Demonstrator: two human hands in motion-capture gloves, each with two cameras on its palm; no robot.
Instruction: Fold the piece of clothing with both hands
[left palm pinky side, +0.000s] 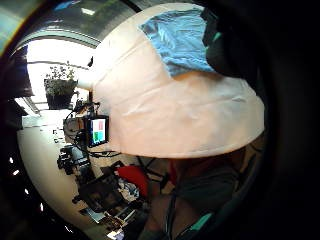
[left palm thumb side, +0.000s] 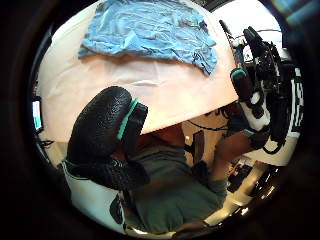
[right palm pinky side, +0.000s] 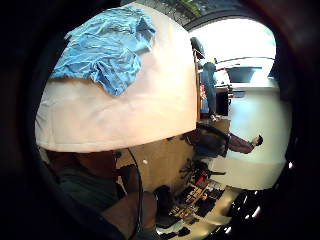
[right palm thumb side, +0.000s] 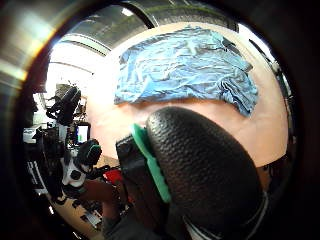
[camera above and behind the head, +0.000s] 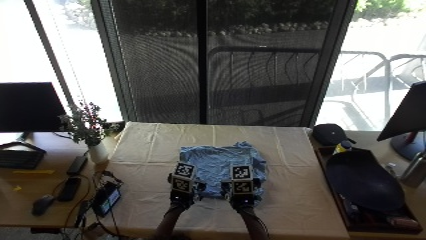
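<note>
Nearest the person, the left hand (camera above and behind the head: 180, 192) and the right hand (camera above and behind the head: 241, 194) hover side by side at the near edge of the blue garment (camera above and behind the head: 223, 167), the left toward its left corner, the right toward its right corner. Palm views show a gloved thumb of each hand and open tablecloth between palm and cloth; neither hand is seen gripping fabric. Whether the fingers are spread or curled cannot be told.

The garment lies on the cream tablecloth (camera above and behind the head: 146, 150), about midway across the table and toward its near half. It is spread in a roughly rectangular, wrinkled shape, with a bunched corner on the right (right palm thumb side: 240, 97). No crisp, finished fold edge shows; judged from this, folding is at or near its start, and most folds remain to be made.

Left of the garment, beyond the tablecloth's edge, stands a potted plant (camera above and behind the head: 85, 129). Right of it, on a side surface, lies a dark oval tray (camera above and behind the head: 363, 182).
</note>
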